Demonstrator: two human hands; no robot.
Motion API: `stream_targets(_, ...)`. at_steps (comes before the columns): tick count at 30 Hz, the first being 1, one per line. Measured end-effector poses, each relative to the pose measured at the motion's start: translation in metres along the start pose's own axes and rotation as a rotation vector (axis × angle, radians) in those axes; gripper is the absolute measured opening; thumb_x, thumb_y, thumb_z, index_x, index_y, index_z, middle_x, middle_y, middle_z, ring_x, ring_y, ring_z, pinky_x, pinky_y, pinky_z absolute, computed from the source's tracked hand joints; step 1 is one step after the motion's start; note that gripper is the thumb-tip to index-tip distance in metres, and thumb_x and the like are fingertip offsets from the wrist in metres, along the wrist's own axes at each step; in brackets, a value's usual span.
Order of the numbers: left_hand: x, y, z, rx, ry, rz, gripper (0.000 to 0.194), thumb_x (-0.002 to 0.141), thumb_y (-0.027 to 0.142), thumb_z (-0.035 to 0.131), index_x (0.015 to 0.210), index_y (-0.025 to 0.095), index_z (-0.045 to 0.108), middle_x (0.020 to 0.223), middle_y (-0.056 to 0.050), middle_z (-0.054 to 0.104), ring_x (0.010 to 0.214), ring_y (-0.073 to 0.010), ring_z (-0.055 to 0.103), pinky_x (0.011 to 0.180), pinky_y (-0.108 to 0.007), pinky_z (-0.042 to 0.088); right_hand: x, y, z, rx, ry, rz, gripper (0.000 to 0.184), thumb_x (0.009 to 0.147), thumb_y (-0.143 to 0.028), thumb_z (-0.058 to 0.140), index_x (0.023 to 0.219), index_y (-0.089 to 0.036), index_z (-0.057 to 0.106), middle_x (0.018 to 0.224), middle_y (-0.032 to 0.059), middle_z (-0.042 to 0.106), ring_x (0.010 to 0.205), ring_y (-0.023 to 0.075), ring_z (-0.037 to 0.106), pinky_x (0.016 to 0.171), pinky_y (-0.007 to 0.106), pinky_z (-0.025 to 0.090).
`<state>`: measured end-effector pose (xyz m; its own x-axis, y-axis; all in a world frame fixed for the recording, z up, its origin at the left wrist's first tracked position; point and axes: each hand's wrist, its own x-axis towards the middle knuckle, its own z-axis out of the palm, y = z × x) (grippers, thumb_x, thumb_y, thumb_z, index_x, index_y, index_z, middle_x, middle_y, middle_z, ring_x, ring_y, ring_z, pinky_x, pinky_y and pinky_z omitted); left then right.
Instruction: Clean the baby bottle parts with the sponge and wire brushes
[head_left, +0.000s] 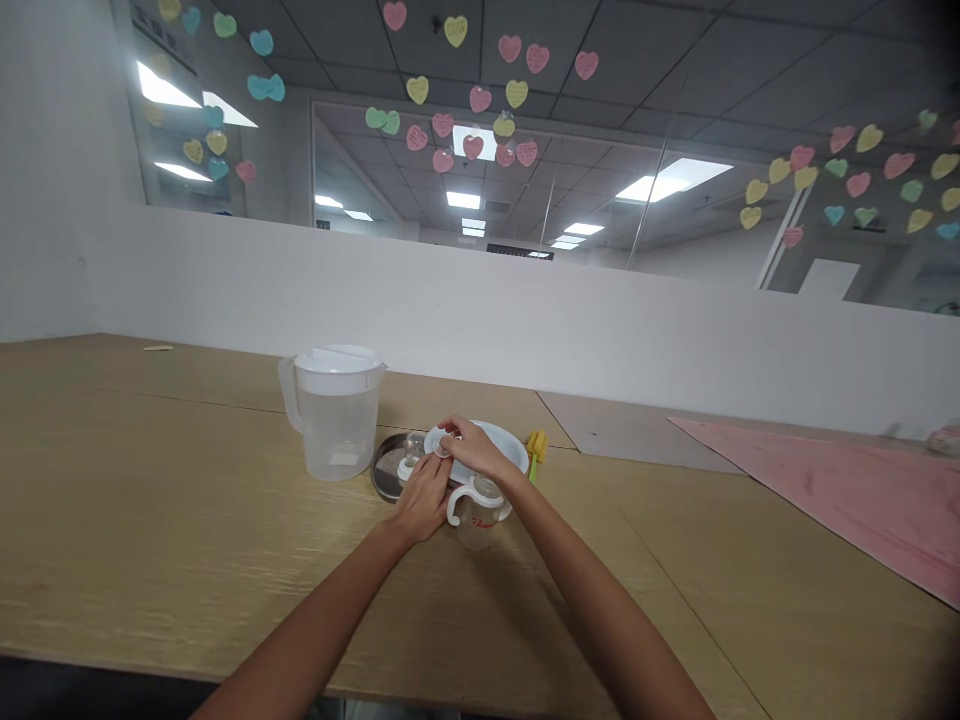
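Observation:
Over the trays, my right hand [474, 447] pinches a small clear round piece [443, 447], its exact kind too small to tell. The fingers of my left hand [427, 497] are drawn together, their tips against the same piece from below. A clear baby bottle [477, 522] with white side handles and red lettering stands upright just in front of my hands, without a cap. To the left of my fingers, a clear dome cap [415, 446] and a white ring [406, 468] sit on a round metal tray [384, 468]. A white oval tray [504, 437] lies behind my right hand.
A clear lidded plastic pitcher [339, 425] stands left of the trays. At their right lies a yellow brush [536, 445] with a green handle. A pink mat [840, 490] covers the right of the wooden table [187, 520]. A white wall [525, 320] borders the back.

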<state>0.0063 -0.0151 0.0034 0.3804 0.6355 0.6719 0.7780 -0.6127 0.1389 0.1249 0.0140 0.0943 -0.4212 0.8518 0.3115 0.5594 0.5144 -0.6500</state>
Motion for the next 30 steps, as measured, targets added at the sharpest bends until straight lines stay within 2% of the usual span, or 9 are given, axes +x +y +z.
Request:
stream_targets(9, 0.001, -0.002, 0.001, -0.008, 0.013, 0.007, 0.035, 0.085, 0.032, 0.038, 0.111, 0.01, 0.048, 0.109, -0.016, 0.052, 0.106, -0.0279, 0.045, 0.092, -0.047, 0.036, -0.002, -0.002, 0.002, -0.11, 0.022, -0.102, 0.029, 0.065, -0.017, 0.047, 0.093, -0.017, 0.055, 0.091, 0.0021, 0.058, 0.079, 0.0138, 0.051, 0.071, 0.024, 0.038)
stream_targets(13, 0.001, -0.003, 0.001, -0.017, 0.012, 0.03, 0.039, 0.085, 0.032, 0.038, 0.115, 0.009, 0.046, 0.113, -0.018, 0.051, 0.109, -0.0282, 0.043, 0.093, -0.047, 0.035, -0.006, -0.009, 0.002, -0.295, 0.077, -0.102, 0.024, 0.065, -0.015, 0.047, 0.088, -0.017, 0.053, 0.09, 0.0027, 0.055, 0.078, 0.0144, 0.049, 0.065, 0.024, 0.036)
stream_targets(20, 0.002, -0.002, 0.0, -0.024, 0.019, 0.061, 0.042, 0.083, 0.029, 0.041, 0.12, 0.008, 0.042, 0.121, -0.018, 0.047, 0.116, -0.0271, 0.038, 0.097, -0.046, 0.032, -0.017, -0.033, 0.001, -0.78, 0.161, -0.083, 0.014, 0.074, -0.02, 0.049, 0.083, -0.015, 0.059, 0.097, 0.0097, 0.054, 0.092, 0.0217, 0.047, 0.079, 0.035, 0.033)
stream_targets(26, 0.001, 0.0, -0.001, 0.0, 0.006, 0.051, 0.035, 0.082, 0.027, 0.043, 0.112, 0.011, 0.048, 0.11, -0.015, 0.054, 0.108, -0.0264, 0.043, 0.096, -0.048, 0.033, -0.02, -0.04, 0.001, -0.902, 0.144, -0.14, 0.018, 0.079, -0.023, 0.05, 0.085, -0.014, 0.064, 0.098, 0.013, 0.056, 0.095, 0.0248, 0.047, 0.084, 0.041, 0.031)
stream_targets(30, 0.001, -0.001, 0.002, 0.02, 0.002, 0.052, 0.03, 0.082, 0.025, 0.044, 0.109, 0.014, 0.052, 0.107, -0.013, 0.055, 0.106, -0.0258, 0.044, 0.095, -0.047, 0.033, -0.023, -0.047, 0.0, -0.939, 0.105, -0.119, 0.018, 0.079, -0.015, 0.048, 0.083, -0.015, 0.066, 0.097, 0.0144, 0.058, 0.098, 0.0269, 0.047, 0.089, 0.047, 0.027)
